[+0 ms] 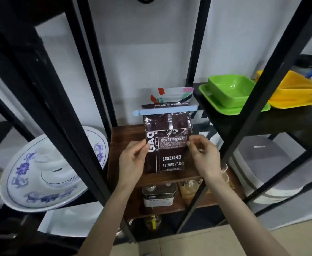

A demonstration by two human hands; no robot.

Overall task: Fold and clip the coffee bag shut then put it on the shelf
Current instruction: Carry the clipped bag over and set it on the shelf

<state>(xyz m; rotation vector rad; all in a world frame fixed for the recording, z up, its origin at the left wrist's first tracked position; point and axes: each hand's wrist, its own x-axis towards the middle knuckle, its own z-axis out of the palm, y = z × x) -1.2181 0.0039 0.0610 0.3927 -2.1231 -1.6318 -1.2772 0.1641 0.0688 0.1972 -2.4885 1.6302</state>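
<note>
Dark-brown foil coffee bag [167, 145]: stands upright on the wooden shelf board [125, 145], label facing the camera, printed "BAKED.COFFEE" and "NET.WEIGHT:454g".
Bag top: folded over toward the front; the folded flap lies flat against the upper part of the bag.
Pale-blue clip [165, 110]: runs horizontally across the fold, closed on it, with both ends projecting past the bag's left and right edges.
Left hand [133, 160]: at the bag's left edge, mid-height; thumb and fingertips pinch that edge in a narrow grip.
Right hand [204, 153]: at the bag's right edge, mid-height; fingers curled, fingertips touching the edge in a narrow pinch.
White pouch [171, 95]: stands just behind the coffee bag, against the far wall, with coloured patches on its top.
Black metal frame [262, 100]: uprights stand left and right of the wooden shelf.
Blue-and-white plate [46, 174]: left of the shelf, tilted.
Green trays [230, 93]: stacked on the right-hand shelf, far right of the bag.
Yellow trays [295, 93]: right of the green trays.
Metal tin [158, 195]: on the lower shelf, below the bag.
</note>
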